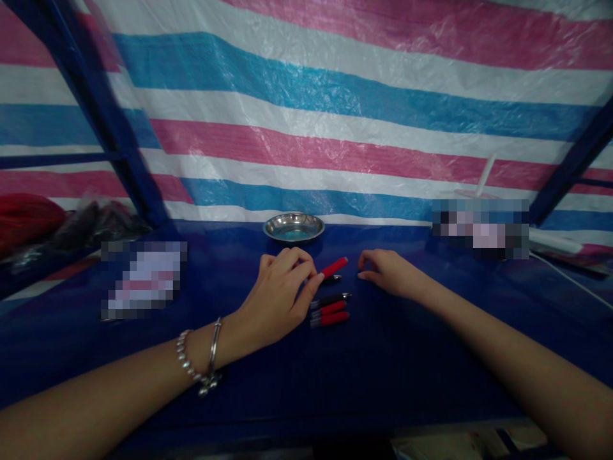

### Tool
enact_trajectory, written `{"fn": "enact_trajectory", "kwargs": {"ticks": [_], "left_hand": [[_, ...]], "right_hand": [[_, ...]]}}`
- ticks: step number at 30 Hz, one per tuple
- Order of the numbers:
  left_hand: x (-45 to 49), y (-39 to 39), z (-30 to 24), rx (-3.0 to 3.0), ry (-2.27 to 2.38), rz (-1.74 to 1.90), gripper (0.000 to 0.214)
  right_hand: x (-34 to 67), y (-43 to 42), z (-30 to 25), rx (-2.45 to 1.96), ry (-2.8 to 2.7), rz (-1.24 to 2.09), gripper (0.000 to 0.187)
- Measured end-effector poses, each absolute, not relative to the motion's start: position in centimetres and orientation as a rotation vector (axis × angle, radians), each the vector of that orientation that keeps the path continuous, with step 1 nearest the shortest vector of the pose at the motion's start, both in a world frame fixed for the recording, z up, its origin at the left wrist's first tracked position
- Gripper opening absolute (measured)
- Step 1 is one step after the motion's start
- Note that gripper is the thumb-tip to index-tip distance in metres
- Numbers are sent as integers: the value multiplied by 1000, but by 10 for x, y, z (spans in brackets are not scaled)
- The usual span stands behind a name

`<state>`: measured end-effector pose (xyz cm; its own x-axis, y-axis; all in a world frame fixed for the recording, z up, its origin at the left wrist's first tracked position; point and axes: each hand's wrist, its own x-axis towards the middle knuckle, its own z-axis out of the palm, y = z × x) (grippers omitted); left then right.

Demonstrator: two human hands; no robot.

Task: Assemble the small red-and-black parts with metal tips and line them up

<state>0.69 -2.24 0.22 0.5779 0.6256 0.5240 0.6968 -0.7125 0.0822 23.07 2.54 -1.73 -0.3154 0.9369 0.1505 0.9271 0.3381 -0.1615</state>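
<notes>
Evidently, the left hand (288, 282) pinches a red pen (334, 267) between thumb and fingers, probably near one end to leave its length free. Dim light makes it hard to tell whether it touches the black pen (333, 279) just below. Nearer, a second black pen (335, 299) and two red pens (336, 318) lie roughly parallel, perhaps for order. To the right, the right hand (383, 271) curls at the table (268, 390), thumb and fingertips apart, holding nothing visible. Farther, a metal dish (294, 239) sits apart from both hands.

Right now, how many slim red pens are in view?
3. The left hand holds one slim red pen; a second red pen and a third red pen lie side by side on the glossy blue table. That hand may hide others.
</notes>
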Motion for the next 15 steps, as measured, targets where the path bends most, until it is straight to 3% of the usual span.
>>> {"fn": "enact_trajectory", "kwargs": {"ticks": [10, 15], "left_hand": [[6, -23, 2, -2644, -1145, -828, 20], [5, -21, 0, -2648, -1162, -802, 20]], "right_hand": [[223, 15, -6, -1503, -2331, 16, 23], [213, 1, 7, -1148, -2492, 237, 17]]}}
